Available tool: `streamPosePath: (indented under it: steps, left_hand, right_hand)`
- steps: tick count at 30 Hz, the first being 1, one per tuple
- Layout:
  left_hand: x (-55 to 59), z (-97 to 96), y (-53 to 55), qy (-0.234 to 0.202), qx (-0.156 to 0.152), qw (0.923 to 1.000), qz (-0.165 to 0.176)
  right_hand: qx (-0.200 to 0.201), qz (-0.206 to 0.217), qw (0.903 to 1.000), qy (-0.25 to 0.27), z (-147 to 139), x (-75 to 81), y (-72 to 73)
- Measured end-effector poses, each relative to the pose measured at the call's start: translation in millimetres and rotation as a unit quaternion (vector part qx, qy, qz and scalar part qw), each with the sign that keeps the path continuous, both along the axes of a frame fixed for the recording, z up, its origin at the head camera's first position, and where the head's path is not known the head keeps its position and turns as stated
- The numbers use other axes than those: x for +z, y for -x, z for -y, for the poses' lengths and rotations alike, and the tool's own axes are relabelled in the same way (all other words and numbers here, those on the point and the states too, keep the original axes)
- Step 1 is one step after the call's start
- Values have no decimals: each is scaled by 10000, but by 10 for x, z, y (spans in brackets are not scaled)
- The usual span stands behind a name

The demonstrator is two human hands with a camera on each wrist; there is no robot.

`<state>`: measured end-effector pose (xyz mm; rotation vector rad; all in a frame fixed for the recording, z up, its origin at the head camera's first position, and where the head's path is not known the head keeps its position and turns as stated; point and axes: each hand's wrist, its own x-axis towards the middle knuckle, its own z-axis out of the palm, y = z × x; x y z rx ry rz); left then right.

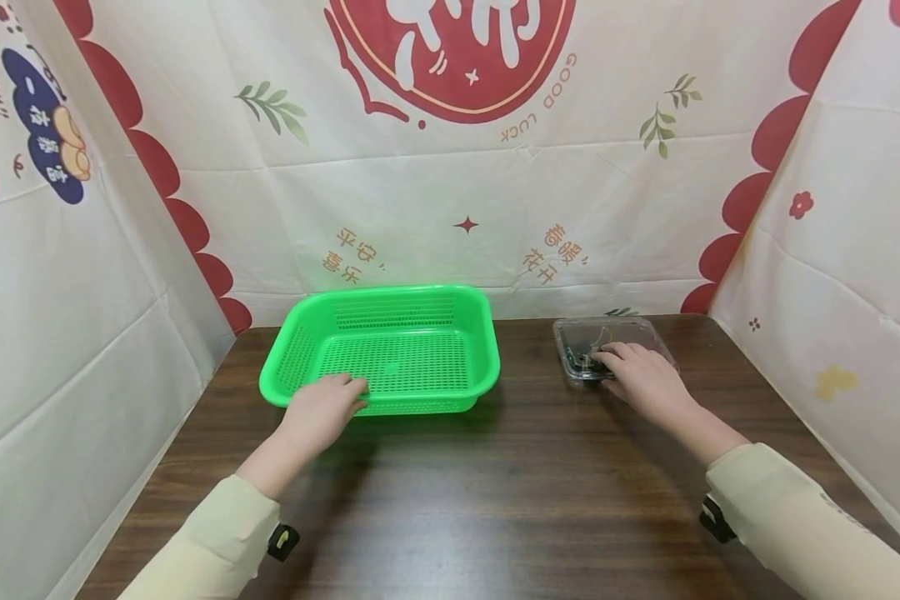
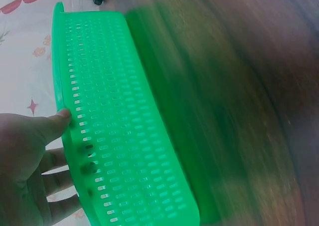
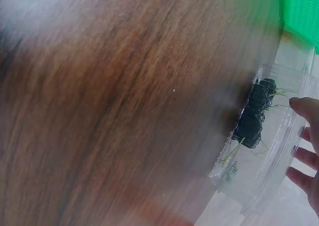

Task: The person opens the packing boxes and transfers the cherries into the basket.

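Head: dark wood-grain bench (image 1: 450,500) with printed white cloth (image 1: 420,192) behind and at both sides, green basket (image 1: 487,358) back-left, clear box (image 1: 637,332) back-right; left wrist: left hand (image 1: 318,408) pinching basket rim; right wrist: right hand (image 1: 648,379) touching box, grip unclear.

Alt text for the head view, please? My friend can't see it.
A person's left hand grips a green perforated plastic basket; the right hand is at a clear plastic container with dark contents. Both objects stand on a wooden table before printed white cloth.
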<state>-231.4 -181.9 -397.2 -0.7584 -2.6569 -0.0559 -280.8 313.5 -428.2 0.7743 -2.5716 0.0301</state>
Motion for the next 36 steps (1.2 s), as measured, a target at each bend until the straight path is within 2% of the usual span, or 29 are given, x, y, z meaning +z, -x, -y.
streamPosePath:
  steps: [11,21,30,36]
  left_hand:
    - [18,218,-19,-162,131,9996,208]
    - [19,378,14,-102,280,9988,382]
    - [26,370,26,-38,341,9988,352]
    - [83,305,-5,-67,564,9977,363]
  right_hand:
    - [-92,42,9999,126,14,-6,15]
    - [31,-67,9998,175,26,10,31]
    - [43,-47,9998,163,37,32,36]
    - [114,-110,9998,142,51,5,44]
